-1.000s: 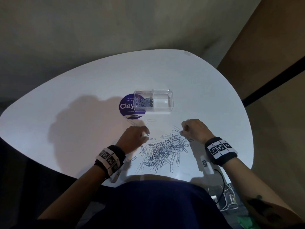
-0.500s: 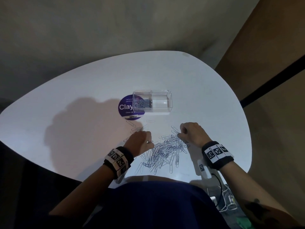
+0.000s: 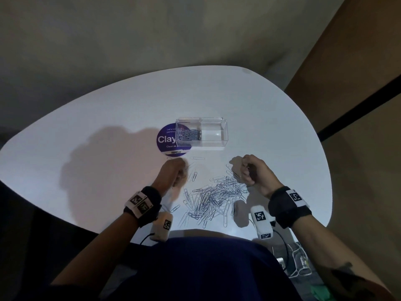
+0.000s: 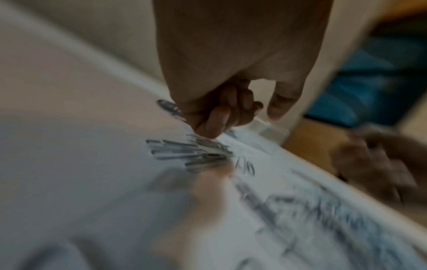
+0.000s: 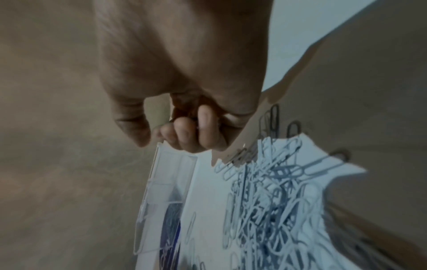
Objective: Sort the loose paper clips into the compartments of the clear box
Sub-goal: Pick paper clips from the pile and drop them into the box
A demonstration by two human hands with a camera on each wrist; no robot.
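Note:
The clear box [image 3: 224,135] stands on the white table, and its left compartment holds dark paper clips [image 3: 189,134]. Its right compartment [image 3: 213,133] looks empty. A loose pile of paper clips [image 3: 214,196] lies near the front edge, also seen in the right wrist view [image 5: 265,201]. My left hand [image 3: 173,173] hovers left of the pile with its fingers curled into the palm [image 4: 221,113]. A thin clip pokes out by its fingertips. My right hand [image 3: 249,170] is a raised fist at the pile's right end. Its curled fingers [image 5: 189,135] grip something dark, apparently clips.
A round purple sticker [image 3: 165,139] lies partly under the box's left end. Single clips [image 3: 197,158] lie between the box and the hands. The table's front edge runs just behind the pile. White cables [image 3: 299,263] hang low on the right.
My left hand has moved forward from the pile's left edge toward the box. My right hand has lifted off the pile and turned up into a fist.

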